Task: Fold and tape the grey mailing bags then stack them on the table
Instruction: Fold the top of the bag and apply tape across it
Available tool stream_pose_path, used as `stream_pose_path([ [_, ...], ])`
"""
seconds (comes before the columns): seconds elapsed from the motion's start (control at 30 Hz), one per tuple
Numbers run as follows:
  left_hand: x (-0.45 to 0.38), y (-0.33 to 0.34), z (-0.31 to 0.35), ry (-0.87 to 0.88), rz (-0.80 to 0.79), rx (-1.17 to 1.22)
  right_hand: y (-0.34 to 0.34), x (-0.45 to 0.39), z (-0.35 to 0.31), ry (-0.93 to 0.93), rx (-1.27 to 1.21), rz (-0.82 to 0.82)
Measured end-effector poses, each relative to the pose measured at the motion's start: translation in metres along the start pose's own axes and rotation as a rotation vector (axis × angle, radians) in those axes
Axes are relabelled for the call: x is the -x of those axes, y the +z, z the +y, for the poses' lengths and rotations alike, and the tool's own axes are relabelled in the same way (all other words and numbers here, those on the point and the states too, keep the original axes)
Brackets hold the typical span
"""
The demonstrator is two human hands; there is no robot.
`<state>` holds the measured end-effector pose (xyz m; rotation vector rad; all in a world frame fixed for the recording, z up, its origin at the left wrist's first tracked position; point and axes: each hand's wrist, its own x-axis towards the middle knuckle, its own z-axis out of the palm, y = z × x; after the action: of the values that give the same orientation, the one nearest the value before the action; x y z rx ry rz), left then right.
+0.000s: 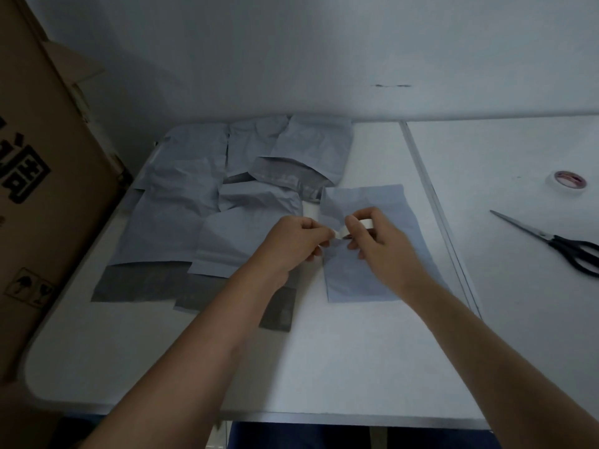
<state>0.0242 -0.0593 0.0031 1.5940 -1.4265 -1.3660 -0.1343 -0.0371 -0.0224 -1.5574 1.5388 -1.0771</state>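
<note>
A folded grey mailing bag lies flat on the white table, under my two hands. My right hand grips a small white tape roll above the bag. My left hand pinches the loose tape end right next to the roll. To the left, several grey mailing bags lie spread and overlapping, some with dark flaps showing.
A second tape roll and black-handled scissors rest on the adjoining table at the right. A tall cardboard box stands against the table's left side. A wall rises behind the bags.
</note>
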Motion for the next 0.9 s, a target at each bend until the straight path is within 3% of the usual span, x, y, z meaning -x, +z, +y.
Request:
stream_pose_path([
  [0.17, 0.001, -0.003, 0.008, -0.039, -0.035, 0.099, -0.007, -0.003, -0.015, -0.018, -0.012, -0.006],
  [0.53, 0.004, 0.003, 0.002, 0.06, -0.01, -0.023, -0.008, 0.004, -0.006, -0.008, 0.02, 0.084],
  [0.73, 0.012, 0.008, -0.014, 0.019, 0.033, -0.05, -0.009, 0.009, 0.005, 0.006, 0.079, 0.111],
  [0.9, 0.012, 0.006, -0.021, -0.001, 0.096, -0.184, 0.003, 0.009, 0.01, -0.103, 0.155, 0.071],
])
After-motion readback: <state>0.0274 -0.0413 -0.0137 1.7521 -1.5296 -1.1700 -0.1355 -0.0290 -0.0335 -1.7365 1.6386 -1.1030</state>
